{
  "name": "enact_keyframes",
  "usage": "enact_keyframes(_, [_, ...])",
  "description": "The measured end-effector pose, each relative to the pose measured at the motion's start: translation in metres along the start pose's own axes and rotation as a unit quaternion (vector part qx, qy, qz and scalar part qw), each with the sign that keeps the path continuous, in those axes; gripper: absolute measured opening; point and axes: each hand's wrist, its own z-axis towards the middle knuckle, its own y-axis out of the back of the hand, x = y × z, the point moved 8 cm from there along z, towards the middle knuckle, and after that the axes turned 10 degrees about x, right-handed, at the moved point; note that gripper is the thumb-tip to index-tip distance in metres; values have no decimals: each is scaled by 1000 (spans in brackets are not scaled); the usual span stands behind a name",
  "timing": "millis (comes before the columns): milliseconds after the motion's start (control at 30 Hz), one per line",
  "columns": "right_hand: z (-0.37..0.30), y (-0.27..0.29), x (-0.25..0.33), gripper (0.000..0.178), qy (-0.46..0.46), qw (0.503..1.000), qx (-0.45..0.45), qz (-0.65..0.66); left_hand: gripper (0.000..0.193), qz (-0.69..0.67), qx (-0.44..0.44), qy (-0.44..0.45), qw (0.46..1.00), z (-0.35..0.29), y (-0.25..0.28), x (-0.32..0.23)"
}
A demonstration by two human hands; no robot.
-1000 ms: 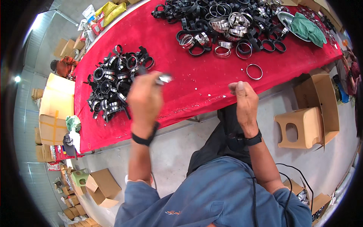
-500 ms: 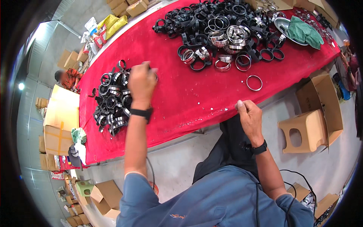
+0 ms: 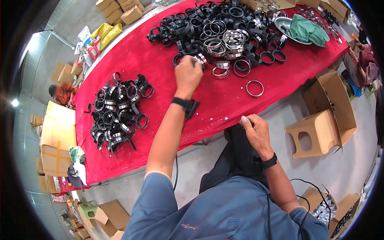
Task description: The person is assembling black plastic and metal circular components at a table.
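Observation:
My left hand (image 3: 188,76) reaches over the near left edge of a big pile of black rings with tabs (image 3: 196,26). Its curled fingers are mostly hidden, with the thumb side touching or close beside a shiny metal ring (image 3: 202,59). Whether it grips one, I cannot tell. In front of my body, at the table's near edge, my right hand (image 3: 257,134) is closed, thumb against the curled fingers; anything in it is hidden. A single metal ring (image 3: 255,88) lies apart on the red cloth (image 3: 168,116). Several shiny rings (image 3: 234,39) rest on the big pile.
A smaller heap of black and silver rings (image 3: 116,108) lies at the left. At the far right sits a metal dish (image 3: 283,24) with a green cloth (image 3: 308,31). A tan stool (image 3: 314,134) and an open carton (image 3: 336,104) stand right. Another person (image 3: 64,94) is far left.
My left hand has moved right, from the smaller heap to the edge of the big pile. The right hand keeps its closed shape. The whole view has shifted slightly.

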Motion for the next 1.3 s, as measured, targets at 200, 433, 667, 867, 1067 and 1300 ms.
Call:
enact_keyframes(200, [32, -36, -10, 38, -91, 953, 84, 277, 17, -570, 21, 221, 791, -87, 20, 38])
enact_keyframes(433, [39, -55, -17, 49, -137, 831, 117, 526, 16, -576, 194, 198, 769, -209, 2, -40])
enact_keyframes(667, [9, -64, 9, 38, -149, 869, 217, 419, 101, -562, 317, 159, 748, -212, 7, -55])
enact_keyframes(867, [12, -57, 27, 33, -127, 893, 227, 366, 99, -613, 327, 168, 699, -215, 0, -61])
enact_keyframes(1067, [38, -24, 46, 47, -16, 966, 253, 56, 90, -676, 259, 182, 665, -226, 1, -47])
enact_keyframes(1300, [127, 61, 3, 79, -27, 886, 50, -460, 90, -660, 233, 209, 683, -233, 20, -50])
